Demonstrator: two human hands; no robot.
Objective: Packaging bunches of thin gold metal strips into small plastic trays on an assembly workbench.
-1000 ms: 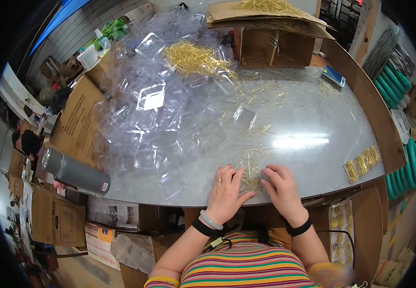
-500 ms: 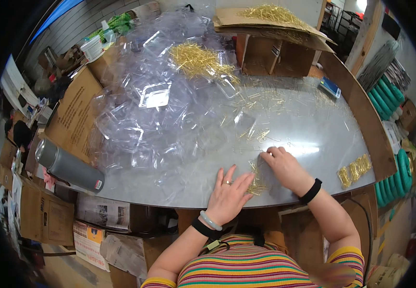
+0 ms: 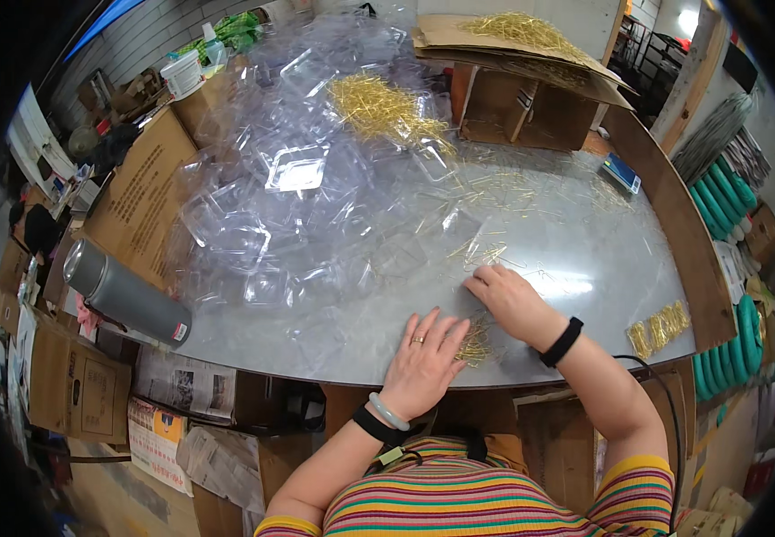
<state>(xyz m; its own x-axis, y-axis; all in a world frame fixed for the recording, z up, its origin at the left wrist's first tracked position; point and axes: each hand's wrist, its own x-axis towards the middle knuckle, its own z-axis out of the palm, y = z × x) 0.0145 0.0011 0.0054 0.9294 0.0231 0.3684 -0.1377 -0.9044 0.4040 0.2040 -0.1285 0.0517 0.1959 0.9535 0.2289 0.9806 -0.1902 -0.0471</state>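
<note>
My left hand (image 3: 425, 360) lies flat on the grey table (image 3: 575, 259) near its front edge, fingers spread, its fingertips touching a small bundle of thin gold pins (image 3: 474, 343). Farther out, my right hand (image 3: 510, 300) rests palm down on the table over scattered loose gold pins (image 3: 488, 253); whether it holds any I cannot tell. A large pile of clear plastic trays (image 3: 289, 206) covers the table's left half. A heap of gold pins (image 3: 383, 107) sits on the trays at the back.
A grey metal flask (image 3: 123, 294) lies at the table's left edge beside brown cardboard (image 3: 141, 192). An open cardboard box (image 3: 531, 98) topped with gold pins stands at the back. Small bundled gold pieces (image 3: 659, 328) lie at the right edge. Green rolls (image 3: 719, 201) hang right.
My right hand has moved away from the left one, outward and to the right over the loose pins. My left hand stays flat by the small bundle.
</note>
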